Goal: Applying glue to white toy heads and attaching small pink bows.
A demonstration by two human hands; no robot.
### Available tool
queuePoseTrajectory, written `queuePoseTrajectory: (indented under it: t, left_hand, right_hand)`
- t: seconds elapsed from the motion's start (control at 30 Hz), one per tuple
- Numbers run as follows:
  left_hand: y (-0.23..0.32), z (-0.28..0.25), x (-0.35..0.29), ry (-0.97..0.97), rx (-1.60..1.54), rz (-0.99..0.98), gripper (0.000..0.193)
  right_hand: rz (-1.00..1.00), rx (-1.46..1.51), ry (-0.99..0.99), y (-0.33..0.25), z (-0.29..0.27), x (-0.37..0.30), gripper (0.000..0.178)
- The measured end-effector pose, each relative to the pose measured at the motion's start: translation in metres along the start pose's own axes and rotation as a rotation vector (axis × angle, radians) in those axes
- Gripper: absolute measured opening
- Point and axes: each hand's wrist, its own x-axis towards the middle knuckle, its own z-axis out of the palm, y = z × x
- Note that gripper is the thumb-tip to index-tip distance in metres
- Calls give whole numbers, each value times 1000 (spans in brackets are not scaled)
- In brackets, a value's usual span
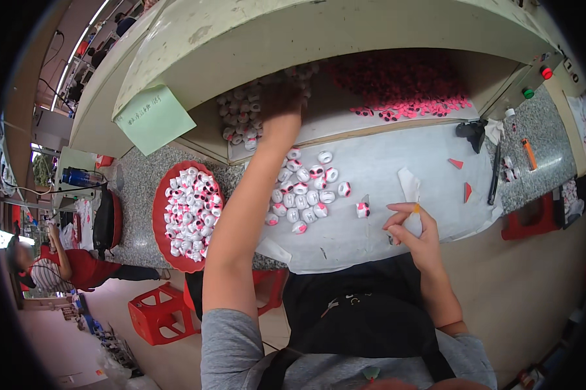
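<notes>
My left hand (283, 103) reaches into the shaded compartment, among a heap of small white rounded pieces (241, 107). Shadow hides its fingers. Over the near right part of the papered bench, my right hand (423, 244) is closed round a small white squeeze bottle (412, 224) with a yellowish tip. One white, pink and black piece (362, 210) stands alone to the left of that hand. Farther left, several similar white pieces (301, 188) with pink and black parts lie in a loose group on the white paper (384, 156).
A red bowl (158, 221) full of similar pieces stands at left. Small pink and black parts (403, 97) fill the compartment's right side. A black tool (494, 174), an orange-handled tool (529, 154) and red scraps (467, 192) lie at right. A red stool (151, 317) stands below.
</notes>
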Motion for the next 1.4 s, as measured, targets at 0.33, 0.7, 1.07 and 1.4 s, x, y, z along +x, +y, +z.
queuePoseTrajectory:
  t: [0.33,0.7,1.07,1.4]
  left_hand:
    - [47,-80,-44,-180,-1370,-612,24]
    - [113,-105,-157,-35,-2063,-1026,27]
    - [120,-115,-161,58,-1984,-999,34]
    - [122,-116,-161,44,-1981,-973,34]
  right_hand:
    - [-30,102,-33,2,-10,-5,26]
    - [-209,218,146,-14,17,-9,27]
    - [-714,-194,54,-6,35,-20,38]
    - [-740,-268,-5,-9,37,-24,41]
